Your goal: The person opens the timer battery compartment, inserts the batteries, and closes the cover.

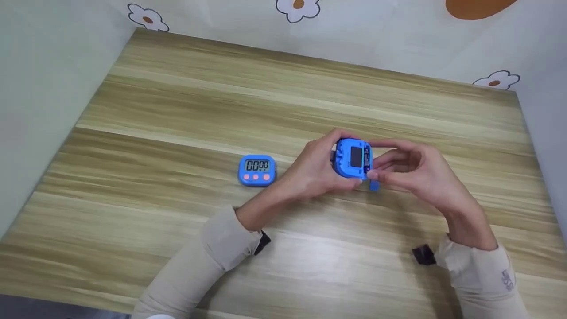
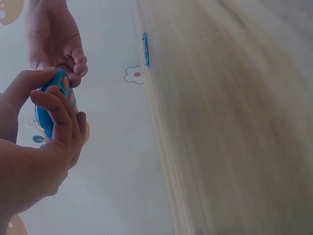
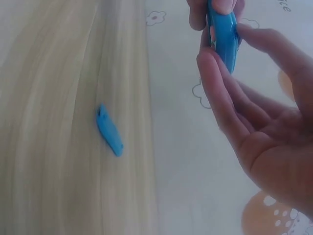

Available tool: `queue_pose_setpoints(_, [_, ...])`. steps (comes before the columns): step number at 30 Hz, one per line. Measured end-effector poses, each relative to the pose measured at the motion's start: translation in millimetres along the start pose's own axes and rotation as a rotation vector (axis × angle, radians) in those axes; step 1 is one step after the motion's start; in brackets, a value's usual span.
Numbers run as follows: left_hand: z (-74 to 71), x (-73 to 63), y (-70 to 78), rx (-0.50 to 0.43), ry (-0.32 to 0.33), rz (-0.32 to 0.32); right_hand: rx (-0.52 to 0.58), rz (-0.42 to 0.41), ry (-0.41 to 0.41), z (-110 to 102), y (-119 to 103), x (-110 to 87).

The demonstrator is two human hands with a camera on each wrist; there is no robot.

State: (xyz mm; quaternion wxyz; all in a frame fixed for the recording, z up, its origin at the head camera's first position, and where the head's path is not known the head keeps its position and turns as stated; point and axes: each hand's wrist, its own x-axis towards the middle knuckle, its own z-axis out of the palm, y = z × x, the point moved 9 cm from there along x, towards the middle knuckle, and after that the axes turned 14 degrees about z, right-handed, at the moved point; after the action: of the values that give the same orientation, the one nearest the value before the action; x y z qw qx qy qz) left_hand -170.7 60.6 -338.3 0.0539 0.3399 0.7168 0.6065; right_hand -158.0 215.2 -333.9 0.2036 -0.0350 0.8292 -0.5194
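My left hand [image 1: 316, 166] grips a blue digital timer [image 1: 347, 164] by its left side, with the timer's back facing up. Along its right edge the battery compartment [image 1: 366, 157] is uncovered, and a battery shows inside. At that edge is my right hand [image 1: 425, 177], thumb at the lower corner and forefinger at the upper one. The right wrist view shows the right thumb on one face of the timer [image 3: 226, 41] and fingers against the other. A small blue piece [image 1: 374, 185], apparently the battery cover, lies on the table [image 3: 109, 131] below the hands.
A second blue timer [image 1: 257, 170] with orange-pink buttons lies face up left of my left hand, its display showing zeros. Both stand on a wood-grain table [image 1: 212, 106], with a flower-patterned backdrop [image 1: 376, 35] along its far edge.
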Motion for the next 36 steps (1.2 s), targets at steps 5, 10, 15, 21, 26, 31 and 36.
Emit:
queue_pose_setpoints(5, [0.5, -0.2, -2.9, -0.05, 0.027, -0.009, 0.059, 0.077, 0.003, -2.2, 7.4, 2.3])
queue_pose_setpoints(10, [1.4, -1.5, -5.1, -0.048, 0.043, -0.016, 0.191, 0.159, -0.067, 1.9, 16.1, 5.6])
queue_pose_setpoints(15, [3.8, -1.3, -2.5, -0.086, 0.053, -0.001, 0.419, 0.194, -0.211, 13.6, 18.1, 6.3])
queue_pose_setpoints(21, [1.7, 0.0, 1.3, -0.126, 0.07, -0.006, 0.362, 0.134, -0.224, 11.8, 11.2, 4.2])
queue_pose_setpoints(26, [-0.6, 0.1, 0.7, -0.139, 0.07, -0.04, -0.051, 0.0, -0.106, -4.1, 6.7, -0.9])
queue_pose_setpoints(31, [-1.0, -1.3, -5.1, -0.108, 0.072, -0.088, -0.466, -0.004, 0.059, -16.7, 19.7, 5.3])
queue_pose_setpoints(36, [-1.1, -1.7, -6.5, -0.109, 0.072, -0.094, -0.561, 0.061, 0.037, -11.2, 36.6, 15.5])
